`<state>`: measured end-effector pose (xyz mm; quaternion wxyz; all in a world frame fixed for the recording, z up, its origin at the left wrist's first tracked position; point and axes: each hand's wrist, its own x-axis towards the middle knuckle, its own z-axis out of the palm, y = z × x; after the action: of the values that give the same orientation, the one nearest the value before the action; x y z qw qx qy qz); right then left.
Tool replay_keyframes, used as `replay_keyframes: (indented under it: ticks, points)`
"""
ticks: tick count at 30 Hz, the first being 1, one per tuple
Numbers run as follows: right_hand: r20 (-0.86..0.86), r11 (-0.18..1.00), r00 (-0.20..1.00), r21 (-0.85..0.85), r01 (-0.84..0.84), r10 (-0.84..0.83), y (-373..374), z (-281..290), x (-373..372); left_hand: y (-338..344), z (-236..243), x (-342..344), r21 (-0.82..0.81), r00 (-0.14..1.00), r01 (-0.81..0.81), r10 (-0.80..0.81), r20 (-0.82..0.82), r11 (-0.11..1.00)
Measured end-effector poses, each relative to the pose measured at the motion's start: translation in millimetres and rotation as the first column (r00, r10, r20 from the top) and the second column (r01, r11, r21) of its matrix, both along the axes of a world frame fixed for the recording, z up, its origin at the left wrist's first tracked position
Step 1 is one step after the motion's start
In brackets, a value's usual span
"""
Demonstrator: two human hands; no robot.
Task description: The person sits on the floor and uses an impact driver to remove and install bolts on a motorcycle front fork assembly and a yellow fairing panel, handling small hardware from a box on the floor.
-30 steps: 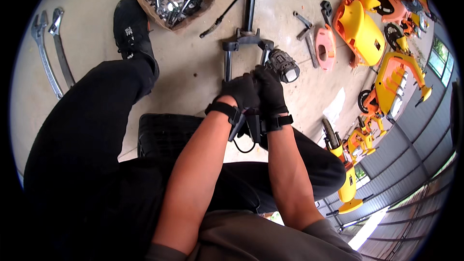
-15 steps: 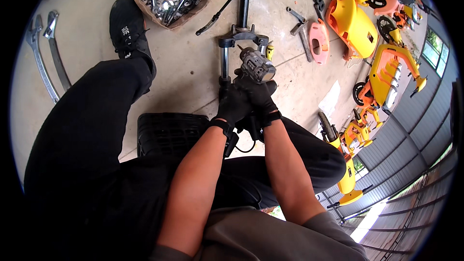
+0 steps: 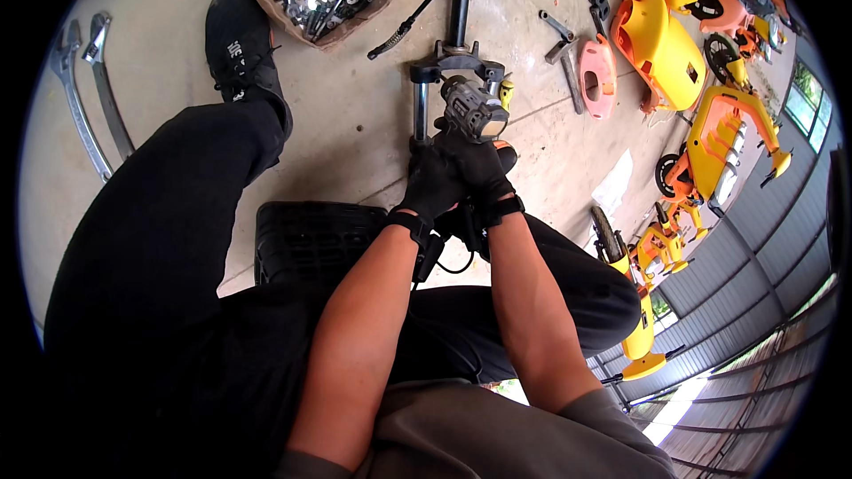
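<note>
A cordless impact driver [image 3: 477,112] is gripped in my gloved right hand [image 3: 477,162], its nose pointing toward the fork crown [image 3: 457,65]. Close against the right hand, my gloved left hand [image 3: 432,179] is closed beside the left leg of the fork [image 3: 420,111]. Whether its fingers wrap the fork leg or the driver's handle is hidden. The front fork lies on the floor, its black steerer tube [image 3: 461,7] reaching away from me. Beside the tube runs a black cable [image 3: 415,15] with a spring at its end. Something yellow [image 3: 506,93] shows by the right fork leg.
At the far left stands a cardboard box [image 3: 377,4] of loose hardware and sockets. Two adjustable wrenches [image 3: 108,89] lie farther left. A black crate [image 3: 311,235] sits near my legs. Orange and yellow body panels [image 3: 657,49] and several yellow scooters [image 3: 714,133] line the right.
The impact driver has shifted slightly forward and left, closer to the fork crown, and its nose has turned. Both hands moved with it. The whole view has shifted a little.
</note>
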<state>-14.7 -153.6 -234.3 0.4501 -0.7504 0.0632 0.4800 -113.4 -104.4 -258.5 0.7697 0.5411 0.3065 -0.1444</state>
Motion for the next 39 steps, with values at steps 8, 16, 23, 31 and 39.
replay_keyframes:
  ticks: [8, 16, 23, 31, 39]
  points:
    - [0.309, 0.897, 0.844, -0.094, -0.431, 0.438, -4, -5, 12, 10, 6, 19, 0.232, 0.976, 0.077, -0.121, 0.181, 0.97]
    - [0.085, 0.992, 0.989, -0.047, -0.114, 0.118, 22, 5, 9, 11, 8, 17, 0.285, 0.987, 0.098, -0.129, 0.091, 0.954]
    - [0.41, 0.841, 0.736, -0.195, -0.505, 0.538, -4, -24, -2, 7, -10, 10, 0.28, 0.953, -0.127, 0.04, 0.299, 0.952]
    - [0.374, 0.868, 0.786, -0.139, -0.477, 0.492, 0, -23, 4, 5, -18, 7, 0.4, 0.959, -0.035, -0.082, 0.272, 0.916]
    - [0.374, 0.802, 0.71, -0.234, -0.55, 0.597, -2, -18, 2, 11, -9, 9, 0.526, 0.911, -0.234, -0.005, 0.413, 0.818]
